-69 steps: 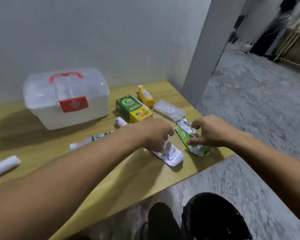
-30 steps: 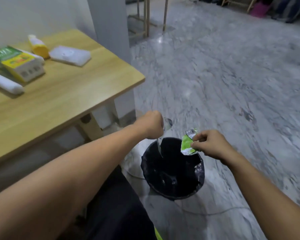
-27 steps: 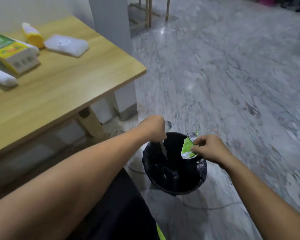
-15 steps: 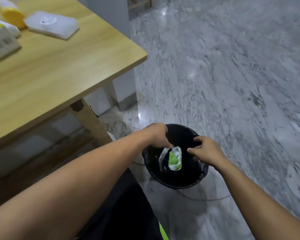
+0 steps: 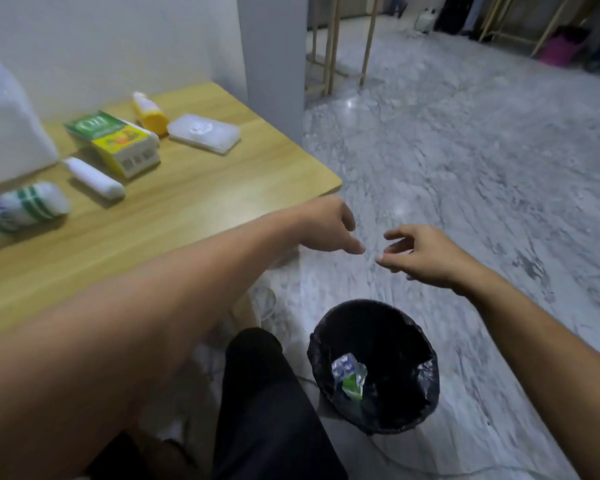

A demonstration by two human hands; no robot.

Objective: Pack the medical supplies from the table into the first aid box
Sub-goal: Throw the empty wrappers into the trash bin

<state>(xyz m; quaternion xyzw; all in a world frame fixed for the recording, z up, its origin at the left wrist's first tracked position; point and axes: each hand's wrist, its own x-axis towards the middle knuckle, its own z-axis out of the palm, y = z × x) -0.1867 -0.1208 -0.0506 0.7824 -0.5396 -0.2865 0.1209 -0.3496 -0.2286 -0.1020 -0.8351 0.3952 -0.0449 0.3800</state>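
Note:
My left hand [image 5: 329, 226] and my right hand [image 5: 418, 254] hover empty over the floor just off the table's corner, fingers apart. On the wooden table [image 5: 194, 206] lie a green and yellow carton [image 5: 116, 142], a yellow bottle [image 5: 148, 110], a flat white packet [image 5: 203, 133], a white tube [image 5: 92, 176] and a green-striped white roll [image 5: 25, 206]. The translucent first aid box [image 5: 7, 126] stands at the far left, cut off by the frame edge. Two crumpled wrappers [image 5: 349, 375] lie inside the black bin [image 5: 413, 407].
The bin stands on the marble floor [image 5: 465, 150] below my hands, beside my dark-trousered knee [image 5: 264, 393]. A grey pillar [image 5: 274, 53] rises behind the table's far corner. Wooden frame legs [image 5: 333, 39] stand further back.
Both hands let the wrappers drop into the bin and rose away from it toward the table. The view lifted, bringing the table's supplies and the box back in.

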